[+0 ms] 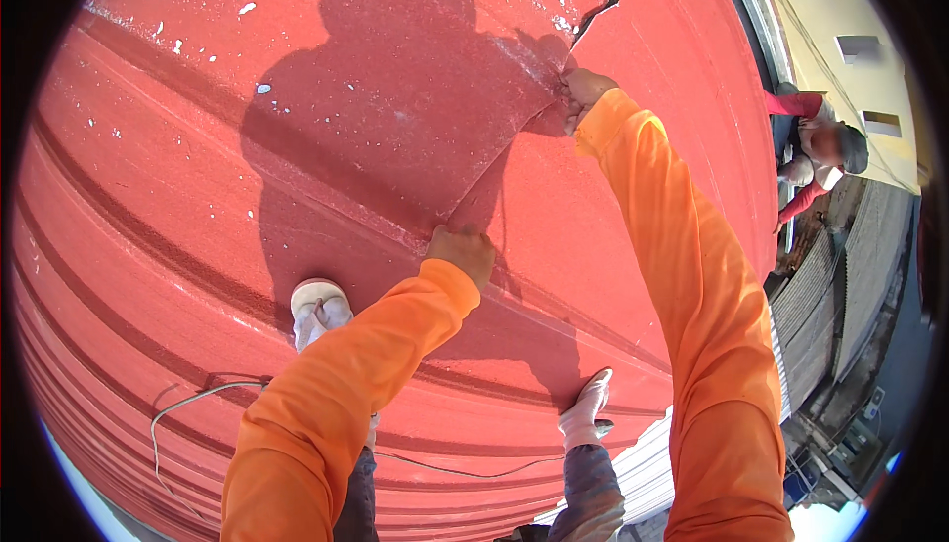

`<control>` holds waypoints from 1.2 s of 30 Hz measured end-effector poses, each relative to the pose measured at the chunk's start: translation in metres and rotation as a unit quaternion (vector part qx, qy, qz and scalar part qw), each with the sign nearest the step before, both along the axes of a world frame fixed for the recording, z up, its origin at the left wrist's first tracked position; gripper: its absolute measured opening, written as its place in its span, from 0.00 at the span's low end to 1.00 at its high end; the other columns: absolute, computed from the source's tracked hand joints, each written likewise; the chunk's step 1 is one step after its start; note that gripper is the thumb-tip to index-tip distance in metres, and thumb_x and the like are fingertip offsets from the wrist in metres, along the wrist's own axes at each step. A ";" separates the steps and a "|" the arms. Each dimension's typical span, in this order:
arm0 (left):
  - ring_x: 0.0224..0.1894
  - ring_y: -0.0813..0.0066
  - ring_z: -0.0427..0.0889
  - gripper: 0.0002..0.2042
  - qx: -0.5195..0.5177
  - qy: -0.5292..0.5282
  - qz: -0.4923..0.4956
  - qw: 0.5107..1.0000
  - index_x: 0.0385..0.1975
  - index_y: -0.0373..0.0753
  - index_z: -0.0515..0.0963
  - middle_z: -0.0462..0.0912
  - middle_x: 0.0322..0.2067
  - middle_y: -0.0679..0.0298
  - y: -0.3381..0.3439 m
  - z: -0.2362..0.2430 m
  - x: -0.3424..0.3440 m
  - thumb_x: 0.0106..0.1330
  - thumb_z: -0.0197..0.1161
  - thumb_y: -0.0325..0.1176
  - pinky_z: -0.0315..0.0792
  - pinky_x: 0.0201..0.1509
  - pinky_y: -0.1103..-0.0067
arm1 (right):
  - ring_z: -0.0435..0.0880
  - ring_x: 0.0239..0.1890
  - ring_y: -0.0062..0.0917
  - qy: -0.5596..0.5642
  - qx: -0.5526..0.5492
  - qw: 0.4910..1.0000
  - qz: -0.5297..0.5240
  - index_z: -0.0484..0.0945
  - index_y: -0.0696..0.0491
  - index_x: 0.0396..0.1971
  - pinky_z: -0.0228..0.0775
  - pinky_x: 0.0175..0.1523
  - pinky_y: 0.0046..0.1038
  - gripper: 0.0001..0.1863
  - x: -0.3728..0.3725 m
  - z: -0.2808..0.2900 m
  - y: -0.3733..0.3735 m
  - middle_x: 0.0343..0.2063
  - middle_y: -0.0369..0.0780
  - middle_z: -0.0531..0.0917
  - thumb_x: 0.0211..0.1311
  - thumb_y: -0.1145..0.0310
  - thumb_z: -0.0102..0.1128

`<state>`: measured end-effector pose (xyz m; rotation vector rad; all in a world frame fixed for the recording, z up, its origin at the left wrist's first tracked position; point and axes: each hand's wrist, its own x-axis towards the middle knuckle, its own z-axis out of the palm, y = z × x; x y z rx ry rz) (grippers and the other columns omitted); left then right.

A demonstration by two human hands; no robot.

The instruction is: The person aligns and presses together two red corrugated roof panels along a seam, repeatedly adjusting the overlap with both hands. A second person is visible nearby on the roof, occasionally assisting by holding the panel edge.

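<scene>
Both hands are at the edge of a red ribbed metal roofing sheet that overlaps another red sheet. My left hand is closed on the overlapping edge beside a raised rib. Farther up the same edge, my right hand pinches the sheet's lip, its fingers partly hidden. Beyond the right hand the edge is bent up, with a dark gap under it. White flecks dot the upper sheet, and my shadow falls across it.
My feet stand on the sheets, the left shoe and right shoe apart. A thin cable runs across the ribs behind them. At the roof's right edge another person leans in. Grey corrugated roofs lie lower down beyond.
</scene>
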<state>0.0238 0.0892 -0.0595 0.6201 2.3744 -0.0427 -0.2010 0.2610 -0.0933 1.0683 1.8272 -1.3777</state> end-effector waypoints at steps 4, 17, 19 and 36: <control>0.38 0.67 0.84 0.09 0.008 0.001 -0.016 1.000 0.39 0.40 0.79 0.81 0.39 0.62 0.014 -0.002 -0.006 0.62 0.55 0.31 0.71 0.43 0.68 | 0.75 0.33 0.30 0.027 0.008 0.998 0.050 0.77 0.53 0.37 0.66 0.34 0.38 0.11 -0.016 -0.063 0.023 0.33 0.41 0.77 0.65 0.62 0.51; 0.42 0.68 0.83 0.10 0.011 -0.030 -0.003 0.999 0.41 0.41 0.79 0.82 0.39 0.62 0.007 -0.001 -0.001 0.62 0.56 0.32 0.71 0.45 0.67 | 0.53 0.10 0.14 -0.029 -0.061 0.995 -0.073 0.66 0.46 0.21 0.49 0.17 0.21 0.12 0.009 0.024 0.001 0.11 0.27 0.58 0.68 0.67 0.47; 0.41 0.68 0.83 0.10 0.014 -0.033 -0.005 0.999 0.41 0.40 0.79 0.82 0.39 0.62 0.014 -0.001 0.003 0.62 0.56 0.32 0.71 0.45 0.67 | 0.51 0.11 0.14 -0.041 -0.131 0.989 -0.061 0.65 0.47 0.22 0.49 0.18 0.21 0.12 0.007 0.017 0.027 0.12 0.27 0.58 0.68 0.66 0.48; 0.39 0.69 0.83 0.09 -0.018 -0.012 0.010 1.000 0.38 0.42 0.79 0.81 0.38 0.63 0.008 -0.006 -0.005 0.62 0.56 0.33 0.71 0.43 0.69 | 0.52 0.10 0.15 -0.012 -0.090 0.987 -0.131 0.64 0.46 0.23 0.48 0.18 0.21 0.19 0.013 0.024 -0.004 0.11 0.28 0.55 0.65 0.52 0.59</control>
